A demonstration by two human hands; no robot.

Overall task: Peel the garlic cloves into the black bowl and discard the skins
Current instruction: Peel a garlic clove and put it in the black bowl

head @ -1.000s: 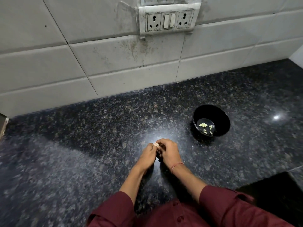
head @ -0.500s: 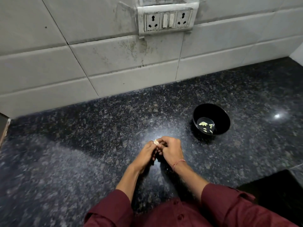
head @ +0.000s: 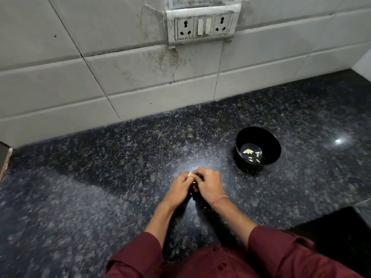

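Granite counter (head: 96,199) — garlic clove (head: 190,173) pinched between curled fingers (head: 201,174) of left hand (head: 179,187) and right hand (head: 210,186).

Peeled cloves (head: 248,151) lie in upright black bowl (head: 268,140).

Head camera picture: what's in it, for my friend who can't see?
The left hand and right hand pinch a garlic clove over a dark speckled counter. A black bowl with a few peeled cloves sits to their right.
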